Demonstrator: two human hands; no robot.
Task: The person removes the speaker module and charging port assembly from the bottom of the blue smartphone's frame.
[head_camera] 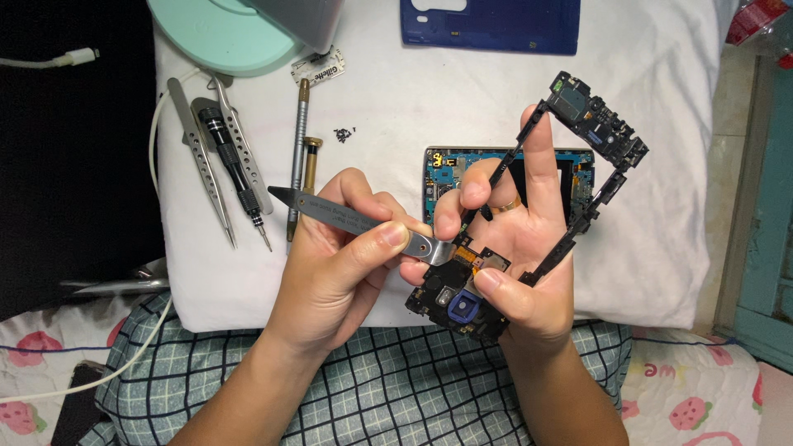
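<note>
My left hand (347,264) grips a flat metal pry tool (363,221), its curved tip touching the lower part of a black phone mid-frame (595,124). My right hand (520,248) holds that frame tilted above the cloth, thumb near its blue camera ring (464,308), fingers through the frame's opening. A ring sits on one finger. Behind the right hand lies the opened phone body (446,169) with its blue circuit board showing.
On the white cloth (661,231) lie tweezers (198,153), a black screwdriver (235,169), two slim drivers (301,149), small screws (344,133) and a razor blade (318,68). A blue back cover (496,25) and a mint round base (223,33) lie at the far edge.
</note>
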